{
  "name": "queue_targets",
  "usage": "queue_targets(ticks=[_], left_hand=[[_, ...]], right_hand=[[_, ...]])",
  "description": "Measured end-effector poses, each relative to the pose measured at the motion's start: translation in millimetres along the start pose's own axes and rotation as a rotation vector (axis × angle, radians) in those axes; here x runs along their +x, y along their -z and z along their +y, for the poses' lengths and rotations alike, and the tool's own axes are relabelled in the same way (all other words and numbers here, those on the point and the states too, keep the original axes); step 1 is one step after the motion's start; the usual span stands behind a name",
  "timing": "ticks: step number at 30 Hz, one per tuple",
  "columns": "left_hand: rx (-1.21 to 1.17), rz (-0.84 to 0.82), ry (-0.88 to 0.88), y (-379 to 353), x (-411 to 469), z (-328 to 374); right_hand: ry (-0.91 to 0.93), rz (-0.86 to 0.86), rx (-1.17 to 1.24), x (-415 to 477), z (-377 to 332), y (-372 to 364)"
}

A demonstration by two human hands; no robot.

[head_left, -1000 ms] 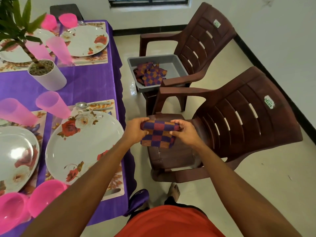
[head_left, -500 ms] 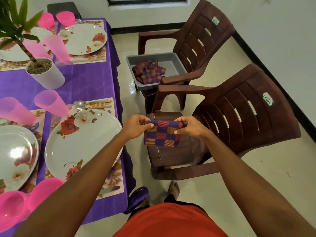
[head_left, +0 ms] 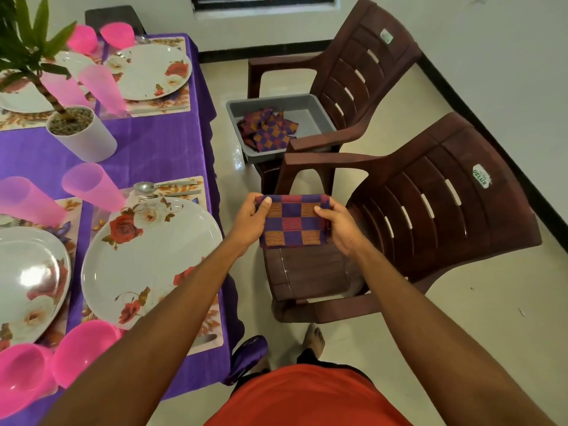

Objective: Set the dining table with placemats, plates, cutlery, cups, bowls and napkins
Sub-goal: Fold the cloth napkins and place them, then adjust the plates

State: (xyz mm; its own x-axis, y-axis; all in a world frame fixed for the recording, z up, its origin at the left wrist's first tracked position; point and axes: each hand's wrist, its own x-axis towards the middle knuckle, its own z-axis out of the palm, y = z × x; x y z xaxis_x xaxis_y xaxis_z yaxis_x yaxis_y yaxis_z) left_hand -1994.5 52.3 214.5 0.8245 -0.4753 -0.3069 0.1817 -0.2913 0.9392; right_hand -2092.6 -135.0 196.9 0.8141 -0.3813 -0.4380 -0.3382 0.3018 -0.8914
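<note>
A folded checked napkin (head_left: 293,221), purple, red and orange, hangs in front of me above the near chair's seat. My left hand (head_left: 250,219) pinches its upper left corner and my right hand (head_left: 339,224) pinches its upper right corner. More napkins (head_left: 267,130) lie in a grey tub (head_left: 307,109) on the far chair. On the purple table at my left, a floral plate (head_left: 147,262) sits on a placemat (head_left: 184,192) with a spoon (head_left: 147,186) above it, pink cups (head_left: 90,186) behind and pink bowls (head_left: 83,348) in front.
Two brown plastic armchairs stand right of the table: the near chair (head_left: 430,216) and the far chair (head_left: 353,72). A potted plant (head_left: 80,133) stands mid-table. Other place settings with a plate (head_left: 150,70) lie at the far end. Tiled floor lies to the right.
Both hands have opened the bunched napkin out, so it now hangs flat as a wider rectangle between them. The view has shifted slightly.
</note>
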Motion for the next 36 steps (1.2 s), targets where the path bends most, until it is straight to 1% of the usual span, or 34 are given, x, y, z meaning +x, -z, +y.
queue_targets(ticks=[2, 5, 7, 9, 11, 13, 15, 17, 21, 23, 25, 30, 33, 36], left_hand=[[-0.062, 0.072, 0.019, -2, -1, 2], [-0.126, 0.153, 0.054, -1, 2, 4], [-0.14, 0.174, 0.056, 1, 3, 4], [-0.162, 0.167, 0.05, 5, 4, 3], [-0.153, 0.115, 0.046, 8, 4, 2], [-0.103, 0.016, 0.013, 11, 1, -1], [-0.054, -0.062, -0.041, 13, -3, -1], [-0.032, -0.102, -0.077, 14, -5, 0], [-0.107, -0.158, 0.0, 18, -3, 2], [-0.144, -0.186, 0.036, 20, -1, 3], [-0.123, -0.207, 0.058, 20, 0, 2], [0.048, -0.28, 0.09, 19, 7, -1], [0.101, -0.339, 0.118, 18, 10, 0], [0.14, -0.326, 0.131, 17, 14, -2]], right_hand=[[0.013, 0.008, 0.032, -2, -2, -8], [0.056, -0.057, -0.026, -4, -8, -16], [0.077, -0.083, -0.063, -3, -10, -19], [0.089, -0.052, -0.028, -4, -12, -20], [0.111, -0.024, -0.011, -4, -15, -21], [0.132, -0.017, -0.028, -5, -17, -22], [0.146, -0.008, -0.079, -6, -17, -22], [0.177, -0.022, -0.147, -5, -16, -21], [0.229, -0.09, -0.354, -4, -15, -12], [0.228, -0.142, -0.391, -5, -14, -6], [0.201, -0.187, -0.386, -8, -14, 0], [0.096, -0.243, -0.289, -6, -11, 15], [0.062, -0.249, -0.313, 2, -10, 22], [0.007, -0.283, -0.333, 14, -13, 25]])
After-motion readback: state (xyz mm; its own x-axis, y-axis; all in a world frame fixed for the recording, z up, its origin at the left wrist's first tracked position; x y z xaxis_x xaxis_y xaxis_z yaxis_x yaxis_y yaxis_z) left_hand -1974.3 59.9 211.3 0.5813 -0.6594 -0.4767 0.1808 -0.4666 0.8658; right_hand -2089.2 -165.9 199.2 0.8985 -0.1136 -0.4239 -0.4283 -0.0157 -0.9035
